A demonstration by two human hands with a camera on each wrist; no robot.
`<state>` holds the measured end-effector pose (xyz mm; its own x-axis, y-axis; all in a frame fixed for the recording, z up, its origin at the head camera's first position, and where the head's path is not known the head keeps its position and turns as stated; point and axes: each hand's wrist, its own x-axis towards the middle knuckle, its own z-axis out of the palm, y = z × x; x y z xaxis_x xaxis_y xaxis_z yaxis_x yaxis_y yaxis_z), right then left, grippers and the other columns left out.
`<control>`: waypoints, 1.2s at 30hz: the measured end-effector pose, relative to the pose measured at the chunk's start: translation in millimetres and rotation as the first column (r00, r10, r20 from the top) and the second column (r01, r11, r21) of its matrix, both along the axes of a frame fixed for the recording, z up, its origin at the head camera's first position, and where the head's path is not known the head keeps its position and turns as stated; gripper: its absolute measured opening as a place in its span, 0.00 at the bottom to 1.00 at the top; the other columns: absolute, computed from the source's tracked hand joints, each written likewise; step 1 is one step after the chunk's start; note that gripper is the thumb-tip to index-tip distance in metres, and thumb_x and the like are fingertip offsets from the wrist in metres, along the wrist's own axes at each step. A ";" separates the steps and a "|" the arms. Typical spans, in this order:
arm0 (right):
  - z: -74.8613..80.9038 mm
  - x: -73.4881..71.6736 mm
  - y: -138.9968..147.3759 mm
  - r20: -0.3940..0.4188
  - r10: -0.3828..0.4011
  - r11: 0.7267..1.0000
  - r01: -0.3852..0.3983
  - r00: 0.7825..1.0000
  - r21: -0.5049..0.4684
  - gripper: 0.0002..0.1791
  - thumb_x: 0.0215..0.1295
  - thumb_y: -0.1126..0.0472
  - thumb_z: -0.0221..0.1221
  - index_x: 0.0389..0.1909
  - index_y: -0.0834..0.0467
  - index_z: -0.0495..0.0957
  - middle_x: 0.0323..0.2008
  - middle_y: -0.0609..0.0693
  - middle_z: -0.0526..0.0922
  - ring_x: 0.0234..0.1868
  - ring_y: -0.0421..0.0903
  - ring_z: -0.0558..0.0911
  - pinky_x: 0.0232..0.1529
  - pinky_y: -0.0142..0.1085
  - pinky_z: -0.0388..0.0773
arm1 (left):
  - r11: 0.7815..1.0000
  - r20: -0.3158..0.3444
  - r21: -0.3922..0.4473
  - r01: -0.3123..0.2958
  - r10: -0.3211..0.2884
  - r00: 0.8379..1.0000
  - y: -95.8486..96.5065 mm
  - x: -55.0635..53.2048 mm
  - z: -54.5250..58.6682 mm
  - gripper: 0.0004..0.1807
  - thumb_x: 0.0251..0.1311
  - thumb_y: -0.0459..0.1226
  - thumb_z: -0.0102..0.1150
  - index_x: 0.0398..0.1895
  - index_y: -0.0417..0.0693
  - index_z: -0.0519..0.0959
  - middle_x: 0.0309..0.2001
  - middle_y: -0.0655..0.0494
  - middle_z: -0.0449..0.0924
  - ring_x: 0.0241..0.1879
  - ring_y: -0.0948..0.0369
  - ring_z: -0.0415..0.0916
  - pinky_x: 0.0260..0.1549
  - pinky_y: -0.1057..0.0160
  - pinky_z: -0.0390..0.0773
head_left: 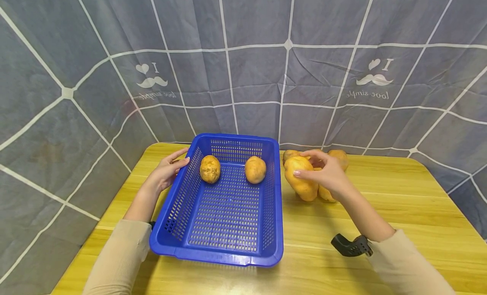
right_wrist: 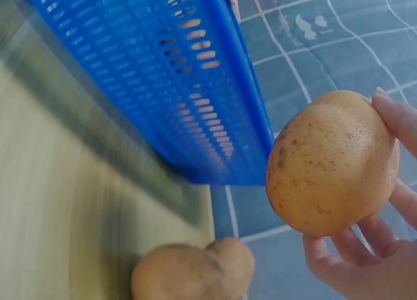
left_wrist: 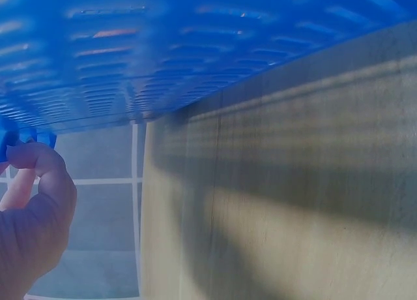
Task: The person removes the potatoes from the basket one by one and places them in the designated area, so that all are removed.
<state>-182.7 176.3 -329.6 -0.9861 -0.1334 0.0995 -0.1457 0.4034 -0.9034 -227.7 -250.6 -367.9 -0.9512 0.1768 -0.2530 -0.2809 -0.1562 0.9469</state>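
A blue plastic basket point(head_left: 230, 260) with slotted walls stands on the table, a potato point(head_left: 210, 169) at its left side and another potato point(head_left: 255, 170) near its right wall. My left hand point(head_left: 167, 170) grips the basket's left rim toward the back; the left wrist view shows its thumb point(left_wrist: 49, 166) bent at the rim. Just right of the basket, my right hand point(head_left: 327, 174) holds a potato point(right_wrist: 332, 163) between thumb and fingers, raised above the table. More potatoes point(right_wrist: 189, 274) lie beneath and behind that hand, partly hidden by it.
The wooden table point(head_left: 395, 202) stretches to the right of the potatoes. A grey curtain with white lines point(head_left: 258, 75) hangs right behind the table and along its left side. A black wrist strap point(head_left: 351, 245) sits on the right forearm.
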 end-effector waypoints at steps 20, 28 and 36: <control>-11.5 10.1 44.6 0.022 -0.088 0.993 0.086 0.996 0.080 0.31 0.51 0.57 0.69 0.56 0.63 0.71 0.37 0.48 0.71 0.43 0.44 0.70 0.36 0.28 0.73 | 0.999 -0.005 0.038 0.011 -0.010 1.000 -1.2 1.4 -1.6 0.34 0.66 0.32 0.50 0.73 0.45 0.49 0.35 0.57 0.80 0.32 0.62 0.80 0.32 0.65 0.81; -16.9 14.0 65.4 0.044 -0.128 0.987 0.123 0.991 0.105 0.28 0.51 0.54 0.69 0.54 0.56 0.73 0.37 0.47 0.71 0.40 0.42 0.71 0.32 0.30 0.74 | 1.000 -0.001 0.022 -0.002 0.002 1.000 -0.5 0.2 -1.0 0.35 0.66 0.33 0.51 0.73 0.46 0.49 0.35 0.58 0.80 0.32 0.63 0.80 0.31 0.65 0.81; -22.4 19.4 82.5 0.041 -0.153 0.981 0.147 0.987 0.129 0.25 0.54 0.55 0.67 0.54 0.52 0.75 0.38 0.50 0.69 0.38 0.40 0.70 0.31 0.30 0.73 | 1.000 0.002 0.013 -0.009 0.009 1.000 -0.4 -0.3 -1.1 0.35 0.65 0.33 0.51 0.73 0.46 0.50 0.35 0.58 0.80 0.33 0.63 0.80 0.32 0.65 0.81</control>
<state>-163.3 258.8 -352.0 -0.9991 0.0081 0.0409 -0.0305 0.5278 -0.8488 -228.1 -251.0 -369.0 -0.9522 0.1719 -0.2525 -0.2813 -0.1714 0.9442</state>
